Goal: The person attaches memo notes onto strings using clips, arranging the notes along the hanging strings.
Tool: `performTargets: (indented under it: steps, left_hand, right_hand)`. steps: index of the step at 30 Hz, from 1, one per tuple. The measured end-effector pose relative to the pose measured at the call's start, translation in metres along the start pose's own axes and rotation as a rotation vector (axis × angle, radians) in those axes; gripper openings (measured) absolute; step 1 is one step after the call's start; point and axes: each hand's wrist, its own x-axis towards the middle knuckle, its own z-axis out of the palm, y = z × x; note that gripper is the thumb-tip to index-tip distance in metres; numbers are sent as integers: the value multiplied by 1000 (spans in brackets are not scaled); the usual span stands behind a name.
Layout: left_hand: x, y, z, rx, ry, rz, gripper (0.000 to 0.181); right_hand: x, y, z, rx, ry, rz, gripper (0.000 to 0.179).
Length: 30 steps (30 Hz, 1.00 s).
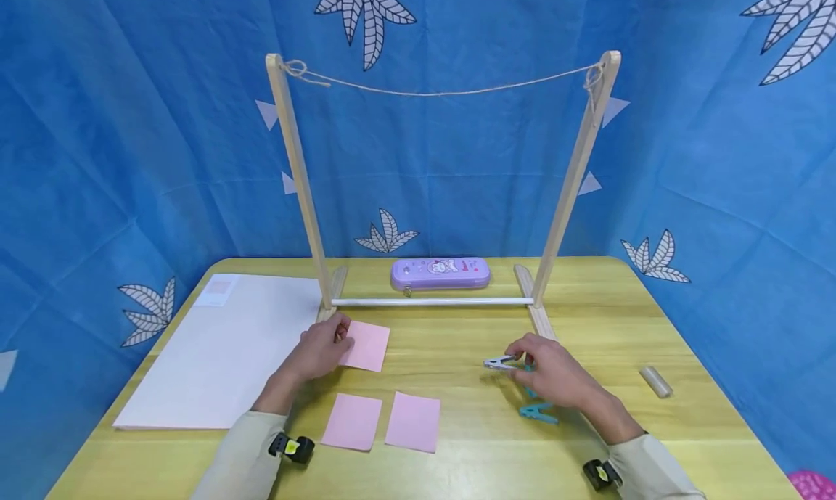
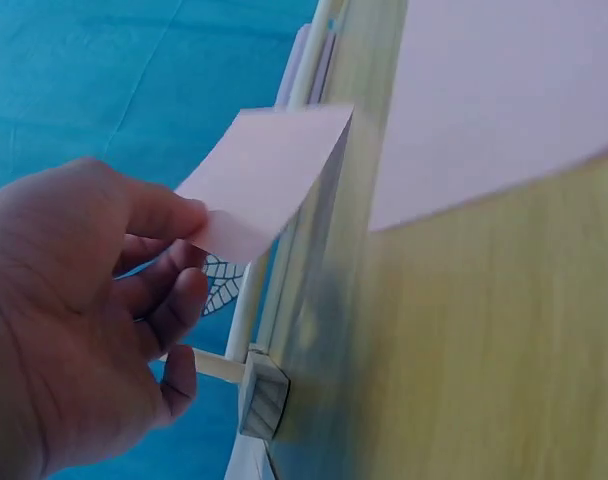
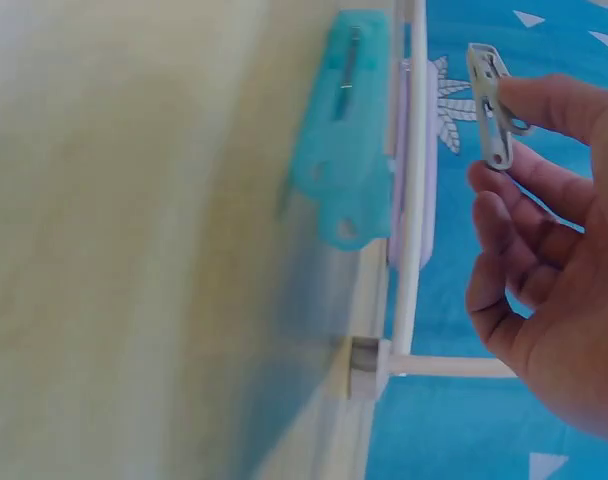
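My left hand (image 1: 321, 347) pinches a pink square of paper (image 1: 367, 346) by its edge near the foot of the left post. In the left wrist view that paper (image 2: 269, 175) is lifted off the table, thumb on top. Two more pink paper squares (image 1: 352, 421) lie flat nearer the front. My right hand (image 1: 554, 369) holds a white clothespin (image 1: 499, 363) between thumb and fingers; the right wrist view shows the clothespin (image 3: 490, 105) above the table. Teal clothespins (image 1: 538, 412) lie beneath and beside the right hand, one partly hidden by it.
A wooden frame with a string (image 1: 431, 93) tied between its posts stands behind the hands, joined low by a white rod (image 1: 431, 302). Behind the rod lies a purple pencil case (image 1: 440, 273). White sheets (image 1: 242, 355) cover the left side; a small translucent roll (image 1: 656, 382) lies right.
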Motion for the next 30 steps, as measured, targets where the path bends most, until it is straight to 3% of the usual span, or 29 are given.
performTargets:
  steps: [6, 12, 18, 24, 30]
  left_hand:
    - [5, 6, -5, -183, 109, 17, 15]
    - [9, 17, -13, -299, 172, 91, 29]
    - [13, 33, -26, -291, 195, 144, 31]
    - [22, 52, -47, -311, 222, 177, 31]
    - [32, 68, -59, -306, 236, 211, 33]
  right_hand:
    - [15, -7, -15, 107, 122, 26, 24]
    - [36, -17, -44, 236, 167, 91, 27]
    - [56, -29, -84, 222, 212, 123, 33]
    - [82, -52, -125, 199, 337, 52, 38]
    - [99, -69, -145, 201, 413, 12, 36]
